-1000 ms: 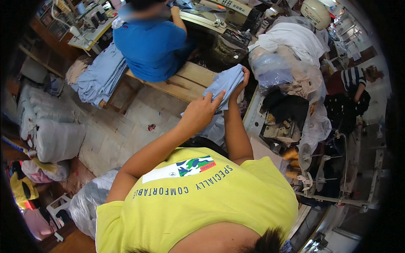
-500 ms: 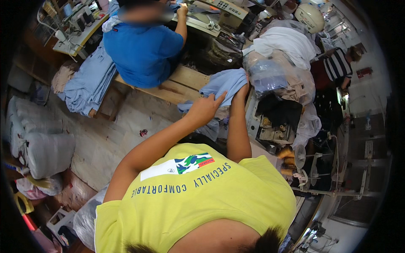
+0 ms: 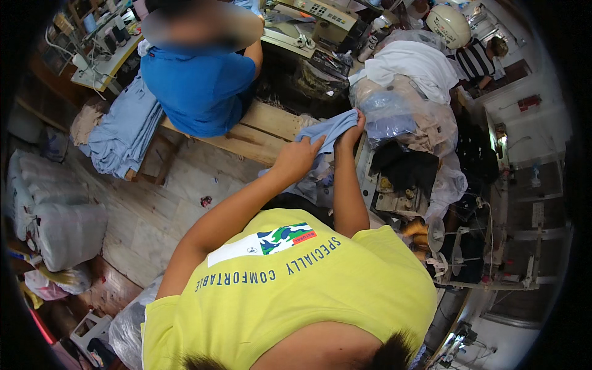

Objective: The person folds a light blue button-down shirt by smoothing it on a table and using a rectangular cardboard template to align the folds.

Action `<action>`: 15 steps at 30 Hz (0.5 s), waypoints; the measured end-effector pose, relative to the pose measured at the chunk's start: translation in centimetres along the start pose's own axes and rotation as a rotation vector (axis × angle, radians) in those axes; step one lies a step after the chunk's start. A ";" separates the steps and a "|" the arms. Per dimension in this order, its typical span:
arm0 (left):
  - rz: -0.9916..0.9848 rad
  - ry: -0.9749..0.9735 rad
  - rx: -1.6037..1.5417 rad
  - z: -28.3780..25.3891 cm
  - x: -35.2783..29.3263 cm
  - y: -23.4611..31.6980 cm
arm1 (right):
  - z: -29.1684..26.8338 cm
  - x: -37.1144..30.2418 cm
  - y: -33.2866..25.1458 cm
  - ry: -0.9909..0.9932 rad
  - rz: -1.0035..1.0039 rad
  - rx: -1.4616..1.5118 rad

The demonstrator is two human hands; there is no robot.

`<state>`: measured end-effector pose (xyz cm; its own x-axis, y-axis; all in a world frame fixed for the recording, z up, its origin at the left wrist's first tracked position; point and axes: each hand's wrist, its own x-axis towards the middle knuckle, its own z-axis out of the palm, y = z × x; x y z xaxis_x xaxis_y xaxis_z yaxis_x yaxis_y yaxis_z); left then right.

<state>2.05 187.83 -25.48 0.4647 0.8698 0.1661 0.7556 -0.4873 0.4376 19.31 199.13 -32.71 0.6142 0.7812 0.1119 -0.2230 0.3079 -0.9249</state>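
Co-worker in blue shirt [image 3: 188, 95] seated, upper left. Thread spools [image 3: 112, 41] on counter [image 3: 118, 60] farther left. Sewing machine [image 3: 333, 28] top centre. White cloth [image 3: 412, 65] atop plastic-wrapped bundle [image 3: 425, 120]; black cloth [image 3: 404, 163] just below. Cream helmet-like thing [image 3: 448, 26] beyond. Person in striped top [image 3: 473, 64], upper right. Wrapped white bales [image 3: 69, 231] on left. Orange-brown thread cones [image 3: 416, 234] at right. Clear plastic bag [image 3: 129, 327], lower left.

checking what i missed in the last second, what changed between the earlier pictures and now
The light-blue fabric piece looks narrower between the person's left hand and right hand. The co-worker in the black-and-white striped top has moved farther off, toward the picture's top. Both hands stay on the fabric; the co-worker in the blue T-shirt stays on the wooden bench.
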 end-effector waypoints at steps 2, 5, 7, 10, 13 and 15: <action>-0.051 -0.043 0.014 -0.6 0.8 0.3 | -0.1 1.2 0.9 0.006 0.035 0.135; -0.034 -0.012 0.031 -0.7 1.9 1.3 | -0.5 3.4 2.8 -0.027 -0.104 0.134; -0.027 0.012 0.009 -0.2 2.2 2.2 | -0.8 4.0 4.0 -0.047 -0.192 0.091; -0.009 0.008 0.012 0.1 2.6 3.1 | -1.3 3.7 4.1 -0.045 -0.139 0.088; 0.013 0.021 0.038 0.7 2.8 3.3 | -1.3 3.1 3.7 -0.042 -0.085 0.085; 0.016 0.016 0.073 0.9 2.9 3.4 | -1.1 3.1 3.4 -0.040 -0.069 0.086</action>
<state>6.43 188.60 -24.31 0.4699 0.8626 0.1872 0.7799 -0.5051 0.3696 21.34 201.99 -35.92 0.5999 0.7772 0.1902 -0.2468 0.4059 -0.8800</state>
